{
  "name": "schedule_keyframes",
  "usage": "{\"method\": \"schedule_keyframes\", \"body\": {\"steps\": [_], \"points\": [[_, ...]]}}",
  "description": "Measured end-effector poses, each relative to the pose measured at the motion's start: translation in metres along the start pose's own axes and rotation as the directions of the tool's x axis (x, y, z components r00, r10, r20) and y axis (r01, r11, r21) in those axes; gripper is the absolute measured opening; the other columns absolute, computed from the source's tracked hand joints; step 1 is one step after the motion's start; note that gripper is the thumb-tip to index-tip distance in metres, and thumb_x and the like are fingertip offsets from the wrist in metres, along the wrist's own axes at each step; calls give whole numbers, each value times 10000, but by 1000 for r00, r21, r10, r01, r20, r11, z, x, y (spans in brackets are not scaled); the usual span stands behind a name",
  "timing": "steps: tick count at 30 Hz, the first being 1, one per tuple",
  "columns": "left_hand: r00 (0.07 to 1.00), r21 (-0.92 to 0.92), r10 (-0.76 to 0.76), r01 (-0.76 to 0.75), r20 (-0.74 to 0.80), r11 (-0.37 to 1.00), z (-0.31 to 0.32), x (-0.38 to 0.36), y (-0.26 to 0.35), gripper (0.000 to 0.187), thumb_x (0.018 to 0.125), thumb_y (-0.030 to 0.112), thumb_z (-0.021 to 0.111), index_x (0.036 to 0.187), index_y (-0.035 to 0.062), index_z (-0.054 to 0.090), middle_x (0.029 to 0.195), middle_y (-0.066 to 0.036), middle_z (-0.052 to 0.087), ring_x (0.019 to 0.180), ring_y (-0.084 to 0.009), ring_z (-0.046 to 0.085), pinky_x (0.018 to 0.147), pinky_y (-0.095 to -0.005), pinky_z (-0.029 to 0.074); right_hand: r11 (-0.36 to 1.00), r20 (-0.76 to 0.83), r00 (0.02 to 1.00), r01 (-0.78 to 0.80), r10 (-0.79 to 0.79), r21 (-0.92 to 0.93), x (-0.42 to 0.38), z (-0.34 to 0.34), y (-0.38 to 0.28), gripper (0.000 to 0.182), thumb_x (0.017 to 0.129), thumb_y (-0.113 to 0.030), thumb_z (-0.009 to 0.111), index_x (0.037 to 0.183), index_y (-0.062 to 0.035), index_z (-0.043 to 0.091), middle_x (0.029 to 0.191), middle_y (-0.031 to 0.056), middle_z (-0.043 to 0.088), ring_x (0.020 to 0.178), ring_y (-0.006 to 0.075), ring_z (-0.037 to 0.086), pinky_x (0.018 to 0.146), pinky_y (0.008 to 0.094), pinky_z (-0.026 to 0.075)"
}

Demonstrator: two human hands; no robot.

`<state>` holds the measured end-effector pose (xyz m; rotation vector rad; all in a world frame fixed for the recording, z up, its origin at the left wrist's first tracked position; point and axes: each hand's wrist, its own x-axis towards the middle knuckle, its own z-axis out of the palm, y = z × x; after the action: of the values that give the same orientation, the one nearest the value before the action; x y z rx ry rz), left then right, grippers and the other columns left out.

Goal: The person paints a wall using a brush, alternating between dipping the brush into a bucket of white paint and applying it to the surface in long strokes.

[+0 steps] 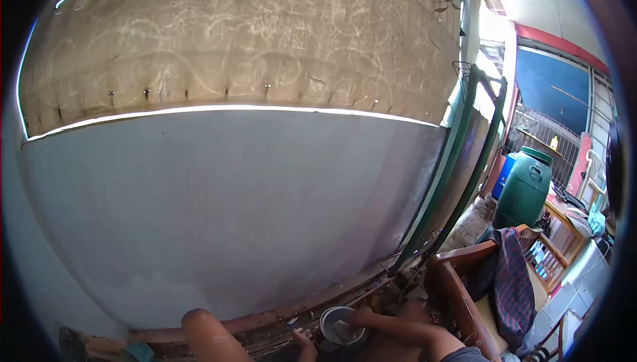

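Note:
A round bucket (326, 331) with a pale rim stands low in the view, below the grey wall (239, 209). My right hand (357, 319) reaches over its right side, fingers wrapped round something too small to make out. Inside the bucket, close to those fingers, is a pale object (342, 331) of unclear kind. Just left of the bucket is my left hand (303, 337), small in view, its fingertips slightly apart and nothing visible between them.
My bent knee (206, 332) is left of the hands. On the right are a wooden seat (461, 302) with a dark striped cloth (514, 289), green metal frames (441, 193) and a green barrel (524, 189). A brown corrugated sheet (239, 37) rises above the wall.

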<state>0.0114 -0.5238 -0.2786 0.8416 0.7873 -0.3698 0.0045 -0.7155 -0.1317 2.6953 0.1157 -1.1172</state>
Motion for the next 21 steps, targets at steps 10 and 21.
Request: {"method": "schedule_keyframes", "body": {"steps": [10, 21], "points": [[774, -372, 523, -395, 358, 840, 82, -124, 96, 408, 964, 361, 316, 982, 44, 572, 693, -56, 587, 649, -156, 550, 642, -288, 416, 982, -186, 978, -124, 96, -146, -64, -68, 42, 378, 713, -368, 646, 1002, -132, 704, 1098, 114, 654, 1033, 294, 612, 855, 458, 480], [164, -553, 982, -812, 91, 186, -46, -254, 300, 422, 855, 346, 392, 985, -25, 546, 754, -125, 568, 727, -229, 544, 705, -355, 433, 858, 44, 955, -284, 295, 428, -131, -131, 137, 224, 826, -185, 596, 990, -76, 703, 937, 135, 696, 731, 222, 689, 635, 349, 551]]}}
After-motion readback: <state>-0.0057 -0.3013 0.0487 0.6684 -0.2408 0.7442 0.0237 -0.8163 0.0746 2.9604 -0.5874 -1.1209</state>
